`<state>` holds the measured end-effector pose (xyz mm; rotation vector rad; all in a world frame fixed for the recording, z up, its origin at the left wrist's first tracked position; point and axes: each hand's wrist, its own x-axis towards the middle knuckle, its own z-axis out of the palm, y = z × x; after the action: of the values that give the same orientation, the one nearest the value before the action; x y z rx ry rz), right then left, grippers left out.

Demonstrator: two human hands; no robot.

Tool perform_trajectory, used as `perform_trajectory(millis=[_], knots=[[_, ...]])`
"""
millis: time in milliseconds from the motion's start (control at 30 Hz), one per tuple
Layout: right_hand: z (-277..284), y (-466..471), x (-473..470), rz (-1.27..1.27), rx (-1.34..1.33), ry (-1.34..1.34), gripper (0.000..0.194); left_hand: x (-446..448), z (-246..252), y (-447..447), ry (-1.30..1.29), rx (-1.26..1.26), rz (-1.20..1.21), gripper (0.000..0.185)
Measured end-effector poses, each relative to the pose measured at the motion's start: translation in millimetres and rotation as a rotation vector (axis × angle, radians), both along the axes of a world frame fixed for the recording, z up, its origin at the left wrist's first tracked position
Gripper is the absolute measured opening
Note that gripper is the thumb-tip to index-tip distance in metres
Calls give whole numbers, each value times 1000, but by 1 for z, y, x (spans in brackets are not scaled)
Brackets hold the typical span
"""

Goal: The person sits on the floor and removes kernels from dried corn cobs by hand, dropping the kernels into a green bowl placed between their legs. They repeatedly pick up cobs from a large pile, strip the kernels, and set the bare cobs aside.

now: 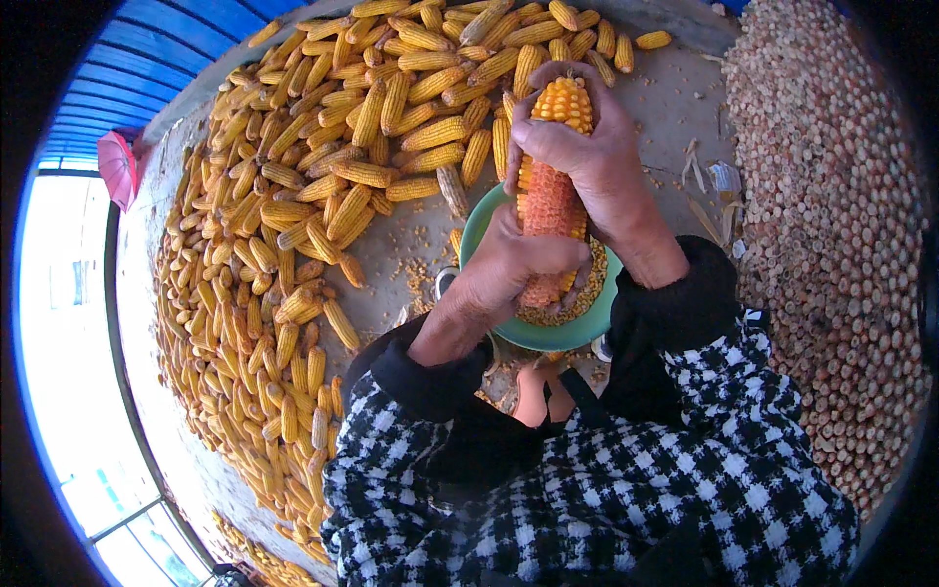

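Note:
Both hands grip one ear of corn (pixel 550 194), tilted over a green basin (pixel 543 339). Its middle is a bare reddish cob face, while yellow kernels still cover the top and run along both sides. My left hand (pixel 506 264) wraps the lower end, thumb lying across the bare part. Around the upper end closes my right hand (pixel 587 143), its thumb pressed on the kernels. Loose corn kernels (pixel 590 293) lie in the basin below; the ear and my hands hide much of its inside.
A large heap of unshelled corn ears (pixel 293 198) spreads ahead and to the left. On the right stands a dense stack of bare cobs (pixel 821 257). Scattered kernels (pixel 414 275), dry husks (pixel 708 216) and a clear plastic piece (pixel 725 178) lie on the concrete floor. A pink umbrella (pixel 119 169) is at far left.

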<state>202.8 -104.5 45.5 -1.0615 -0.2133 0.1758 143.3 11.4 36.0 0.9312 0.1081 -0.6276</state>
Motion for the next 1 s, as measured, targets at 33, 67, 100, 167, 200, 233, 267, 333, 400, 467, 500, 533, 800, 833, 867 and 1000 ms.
perform_trajectory(millis=[33, 67, 100, 167, 200, 233, 267, 333, 400, 467, 500, 533, 800, 833, 867, 1000], knots=[[1, 0, -1, -3, 25, -13, 42, 1, -1, 0, -40, 90, 13, 36], [2, 0, -1, 0, 49, -28, 45, 2, -2, -1, -83, 180, 23, 39], [3, 0, 0, 1, 74, -43, 48, 4, -3, -3, -120, 273, 12, 42], [5, 1, 1, -58, 83, -27, 46, 11, -5, -2, -240, 646, 23, 48], [4, 1, 1, -87, 88, -17, 46, 13, -5, -2, -291, 837, 56, 51], [4, 1, 2, -120, 37, -7, 44, 14, -6, -4, -365, 897, 97, 51], [3, 2, 2, -154, -12, 1, 43, 13, -7, -7, -438, 959, 179, 52], [1, 3, 3, -179, -98, 2, 37, 12, -7, -9, -524, 1056, 244, 46], [-2, 3, 5, -147, -127, -12, 39, 10, -7, -8, -440, 930, 159, 45], [-5, 2, 5, -128, -150, -38, 41, 9, -6, -4, -306, 720, 76, 43], [-6, 2, 5, -125, -158, -58, 41, 8, -5, -1, -220, 575, 59, 43], [-6, 2, 5, -114, -168, -75, 42, 7, -4, 1, -130, 432, 43, 42], [1, -3, 4, -38, 29, 140, 34, 10, -10, -9, -407, 863, 116, 30], [1, -4, 5, -47, 32, 169, 32, 10, -11, -11, -458, 927, 137, 29], [-1, -3, 5, -23, 58, 143, 28, 8, -11, -13, -415, 805, 135, 28], [-9, 2, 8, -108, -146, -15, 29, -1, -9, -10, -159, 358, 115, 26]])
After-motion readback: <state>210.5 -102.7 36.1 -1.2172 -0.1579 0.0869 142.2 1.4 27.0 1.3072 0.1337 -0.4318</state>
